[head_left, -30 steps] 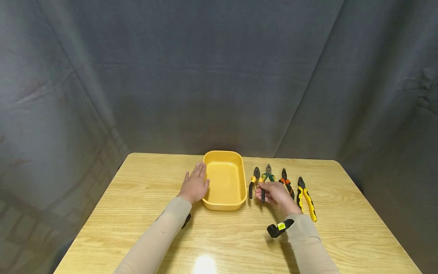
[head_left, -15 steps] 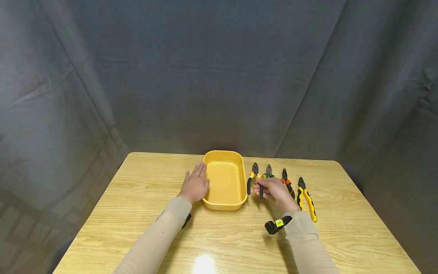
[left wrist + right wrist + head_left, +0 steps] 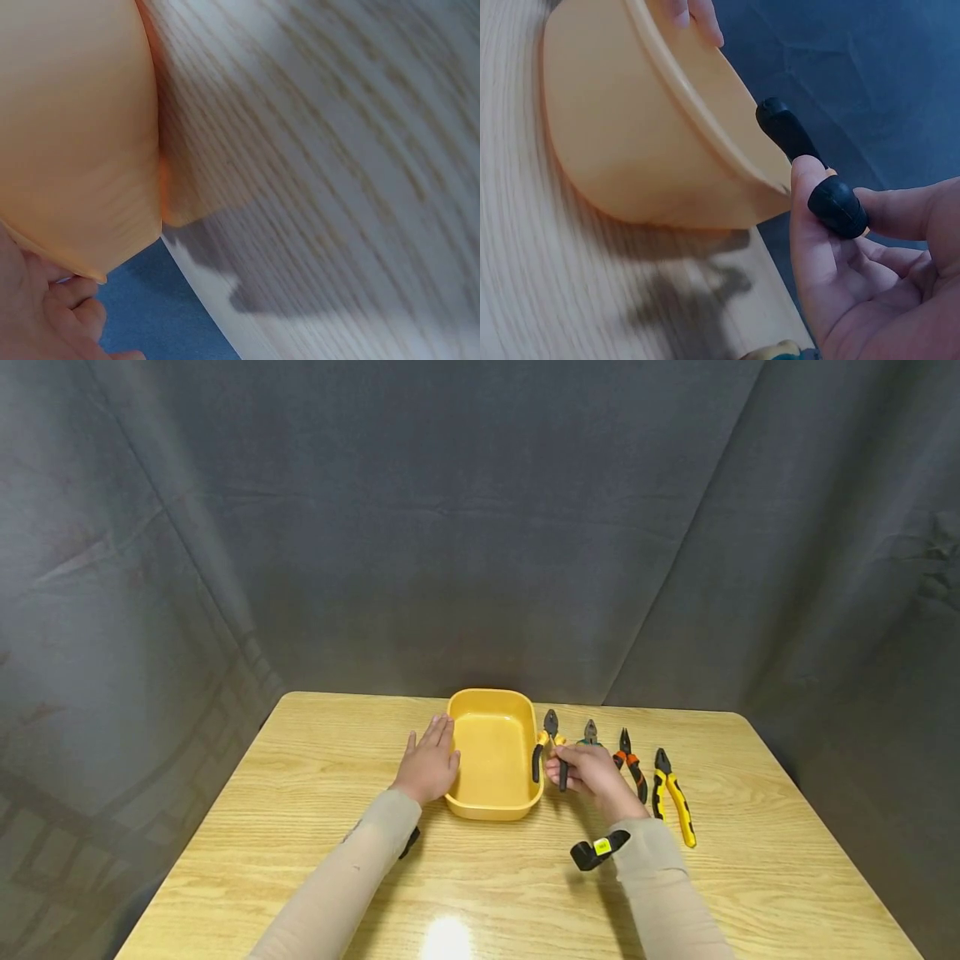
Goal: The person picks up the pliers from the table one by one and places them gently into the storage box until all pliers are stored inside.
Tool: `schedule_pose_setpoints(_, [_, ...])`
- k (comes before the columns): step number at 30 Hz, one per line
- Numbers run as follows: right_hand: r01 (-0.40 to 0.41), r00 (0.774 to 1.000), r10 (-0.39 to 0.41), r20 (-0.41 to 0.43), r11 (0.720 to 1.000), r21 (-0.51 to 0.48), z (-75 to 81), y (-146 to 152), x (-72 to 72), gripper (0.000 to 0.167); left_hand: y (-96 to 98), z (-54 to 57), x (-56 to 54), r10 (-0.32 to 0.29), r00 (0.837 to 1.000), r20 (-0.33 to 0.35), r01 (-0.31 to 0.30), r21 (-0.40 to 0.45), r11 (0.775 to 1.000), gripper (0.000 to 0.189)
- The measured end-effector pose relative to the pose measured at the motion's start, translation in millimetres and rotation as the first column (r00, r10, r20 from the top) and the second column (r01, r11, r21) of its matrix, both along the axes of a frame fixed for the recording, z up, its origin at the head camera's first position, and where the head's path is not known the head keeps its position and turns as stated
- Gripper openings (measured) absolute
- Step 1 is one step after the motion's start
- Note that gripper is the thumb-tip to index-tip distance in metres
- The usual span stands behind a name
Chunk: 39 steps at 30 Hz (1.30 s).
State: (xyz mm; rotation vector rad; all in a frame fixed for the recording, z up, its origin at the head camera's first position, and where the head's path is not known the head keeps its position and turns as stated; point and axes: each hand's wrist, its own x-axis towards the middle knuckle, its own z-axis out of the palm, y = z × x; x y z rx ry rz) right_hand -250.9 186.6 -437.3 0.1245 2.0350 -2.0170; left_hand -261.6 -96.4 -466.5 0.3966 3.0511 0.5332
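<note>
My right hand (image 3: 588, 772) pinches one handle of a pair of pliers (image 3: 551, 724) with yellow and black grips. In the right wrist view the pliers' black handle ends (image 3: 838, 206) show between thumb and fingers, raised above the table beside the tub. The yellow plastic tub (image 3: 493, 812) stands at the middle of the table, and the pliers' left handle overlaps its right rim in the head view. With straight fingers, my left hand (image 3: 427, 764) rests against the tub's left rim. The left wrist view shows the tub's outer wall (image 3: 82, 127) and part of that hand.
Right of the tub lie green-handled pliers (image 3: 591, 732), partly hidden by my right hand, then orange-and-black pliers (image 3: 632, 764) and larger yellow-and-black pliers (image 3: 673, 797). The wooden table (image 3: 337, 760) ends at a grey curtain (image 3: 465, 527) behind.
My right hand has lifted the yellow-and-black pliers and carried them left and slightly away from me, up to the tub's right rim. My left hand has stayed on the tub.
</note>
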Motion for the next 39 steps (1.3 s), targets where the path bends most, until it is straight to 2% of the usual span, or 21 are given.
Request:
schedule_pose_setpoints(8, [-0.007, 1.0, 0.007, -0.013, 1.0, -0.015, 0.1, -9.7, -3.1, 0.032, 1.4, -1.9, -0.5, 0.006, 1.0, -0.012, -0.006, 0.001, 1.0, 0.062])
schedule_pose_setpoints(18, [-0.018, 1.0, 0.018, -0.004, 0.999, -0.037, 0.7, -21.0, -4.3, 0.033, 1.5, -4.8, -2.3, 0.006, 1.0, -0.024, -0.006, 0.006, 1.0, 0.061])
schedule_pose_setpoints(29, [-0.045, 0.998, 0.044, -0.044, 0.999, -0.02, 2.2, -34.8, -7.7, 0.029, 1.0, 0.4, 1.6, 0.012, 1.0, -0.027, -0.012, 0.025, 1.0, 0.061])
schedule_pose_setpoints(39, [-0.014, 1.0, 0.014, -0.01, 0.999, -0.041, 1.3, -45.4, -11.8, 0.033, 0.1, -3.6, -1.1, 0.013, 1.0, -0.011, -0.012, 0.032, 0.999, 0.061])
